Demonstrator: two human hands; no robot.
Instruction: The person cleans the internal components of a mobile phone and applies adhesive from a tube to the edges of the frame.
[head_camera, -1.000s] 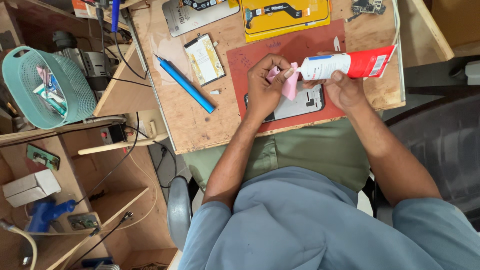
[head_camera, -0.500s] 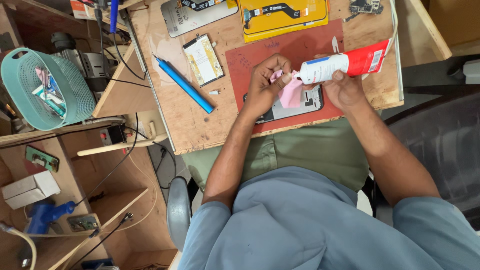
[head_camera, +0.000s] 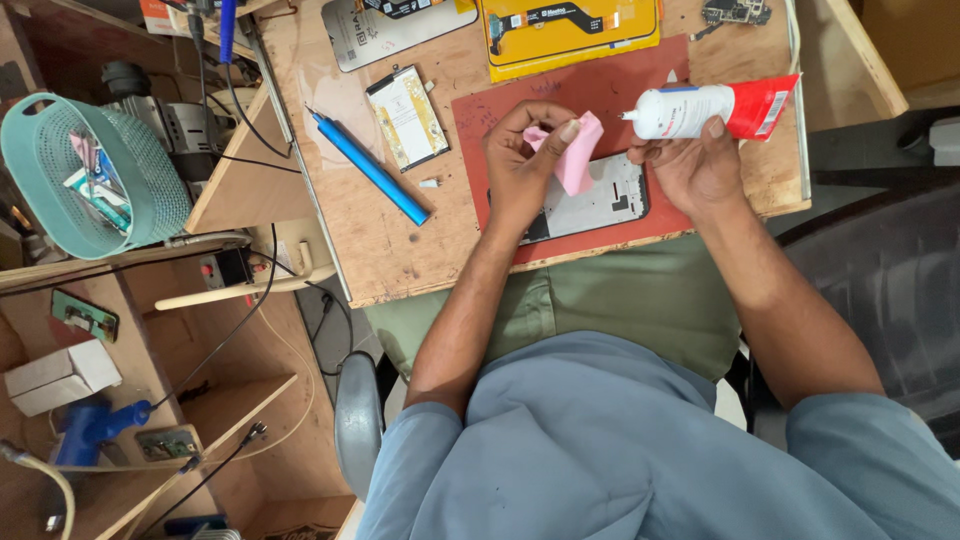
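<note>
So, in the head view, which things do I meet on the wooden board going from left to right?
Blue pen → small battery → left hand → pink cloth → right hand holding the white and red tube.

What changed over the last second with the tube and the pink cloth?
The right hand drew the white and red tube back, so its nozzle no longer meets the pink cloth. The left hand kept hold of the cloth over the phone panel. The blue pen stayed put.

bare forearms, short blue-grey shirt sleeves, olive green trousers, no gloves on the hands.
</note>
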